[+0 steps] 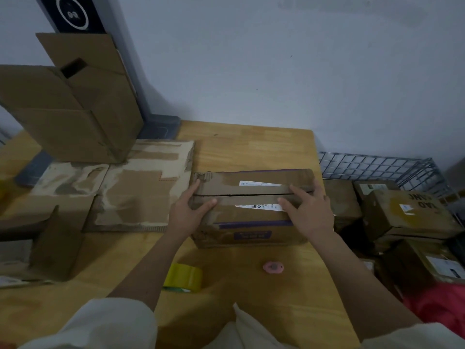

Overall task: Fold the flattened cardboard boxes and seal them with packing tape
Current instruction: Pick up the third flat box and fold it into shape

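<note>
A folded cardboard box (251, 222) with purple print and torn white labels stands on the wooden table (251, 147), its two top flaps closed with a dark seam between them. My left hand (187, 210) presses flat on the box's left top corner, fingers straight. On the right side my right hand (310, 212) lies on the flaps with straight fingers across the seam. A yellow roll of packing tape (183, 277) lies on the table near my left forearm.
A flattened, scuffed cardboard sheet (136, 187) lies left of the box, with an upright open box (75, 109) behind it and another box (50, 245) at the left edge. A small pink object (273, 267) sits in front. Stacked sealed boxes (402, 217) and a wire rack (377, 165) stand to the right.
</note>
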